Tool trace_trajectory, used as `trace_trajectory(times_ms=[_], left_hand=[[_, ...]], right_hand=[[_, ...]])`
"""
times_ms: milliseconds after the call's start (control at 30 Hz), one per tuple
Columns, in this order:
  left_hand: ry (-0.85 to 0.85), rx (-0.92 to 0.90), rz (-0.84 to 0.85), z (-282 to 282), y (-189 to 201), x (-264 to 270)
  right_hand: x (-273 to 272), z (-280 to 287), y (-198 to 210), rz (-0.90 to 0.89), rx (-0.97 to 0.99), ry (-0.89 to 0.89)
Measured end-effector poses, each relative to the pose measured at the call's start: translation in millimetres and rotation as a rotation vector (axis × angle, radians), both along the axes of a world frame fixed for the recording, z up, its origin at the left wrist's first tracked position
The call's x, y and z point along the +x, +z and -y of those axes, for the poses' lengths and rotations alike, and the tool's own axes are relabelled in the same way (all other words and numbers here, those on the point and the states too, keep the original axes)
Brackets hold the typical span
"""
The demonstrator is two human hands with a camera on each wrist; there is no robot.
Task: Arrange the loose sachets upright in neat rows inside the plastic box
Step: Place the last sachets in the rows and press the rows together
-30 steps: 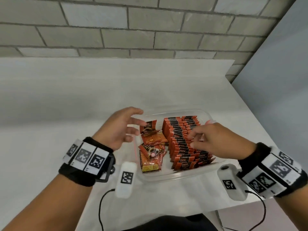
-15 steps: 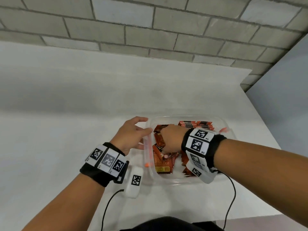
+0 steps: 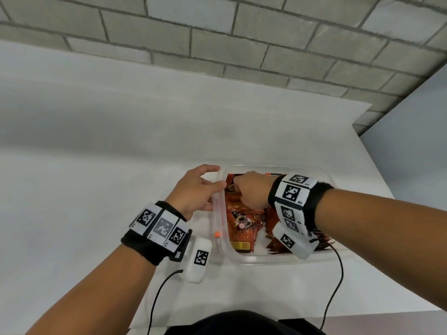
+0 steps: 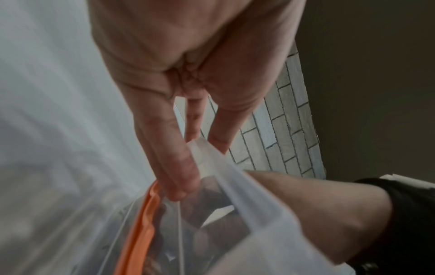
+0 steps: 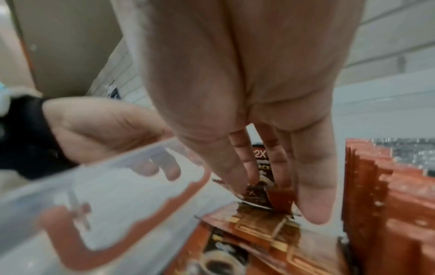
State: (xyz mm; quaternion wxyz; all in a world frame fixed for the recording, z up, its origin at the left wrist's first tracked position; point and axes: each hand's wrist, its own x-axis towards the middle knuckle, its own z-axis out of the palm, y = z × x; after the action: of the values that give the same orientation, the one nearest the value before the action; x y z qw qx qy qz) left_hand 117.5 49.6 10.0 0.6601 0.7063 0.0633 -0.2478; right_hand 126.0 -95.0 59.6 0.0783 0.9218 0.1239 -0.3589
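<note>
I saw loose sachets (image 3: 242, 228) lying flat at the near left of the plastic box (image 3: 273, 258) on the white table (image 3: 96, 189). My left hand (image 3: 196, 189) pinched the box's left rim. Farther in, my right hand (image 3: 251, 189) pinched 1 dark sachet (image 5: 255, 197), beside the upright row (image 5: 386, 186).

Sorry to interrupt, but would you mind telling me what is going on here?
A person is sorting coffee sachets in a clear plastic box. The left hand grips the box's left wall, steadying it. The right hand reaches in and pinches a loose sachet. A neat upright row stands on the right; several sachets lie flat.
</note>
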Motion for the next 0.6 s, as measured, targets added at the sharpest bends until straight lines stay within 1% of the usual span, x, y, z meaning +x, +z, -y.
trace_trajectory(times_ms=[67, 133, 300, 333, 433, 533, 600], left_hand=[[0.000, -0.002, -0.003, -0.5, -0.3, -0.6], [-0.002, -0.003, -0.008, -1.0, -0.7, -1.1], [0.000, -0.012, -0.010, -1.4, -1.2, -0.8], [0.000, -0.014, -0.012, -1.2, -1.2, -0.8], [0.001, -0.018, -0.022, -1.3, -1.1, -0.9], [-0.002, -0.023, -0.025, -1.7, -1.1, -0.6], [-0.004, -0.023, -0.028, -1.8, -1.2, -0.3]], right_hand=[[-1.0, 0.3, -6.7, -0.030, -0.063, 0.044], [-1.5, -0.5, -10.7, -0.078, -0.078, 0.057], [4.0, -2.5, -2.3, -0.139, 0.003, -0.008], [4.4, -1.3, -1.4, -0.139, 0.007, -0.008], [2.4, 1.2, -3.0, -0.062, 0.054, -0.001], [-2.4, -1.5, -5.6, -0.099, -0.013, 0.023], [-4.6, -3.7, -6.9, -0.109, -0.030, 0.005]])
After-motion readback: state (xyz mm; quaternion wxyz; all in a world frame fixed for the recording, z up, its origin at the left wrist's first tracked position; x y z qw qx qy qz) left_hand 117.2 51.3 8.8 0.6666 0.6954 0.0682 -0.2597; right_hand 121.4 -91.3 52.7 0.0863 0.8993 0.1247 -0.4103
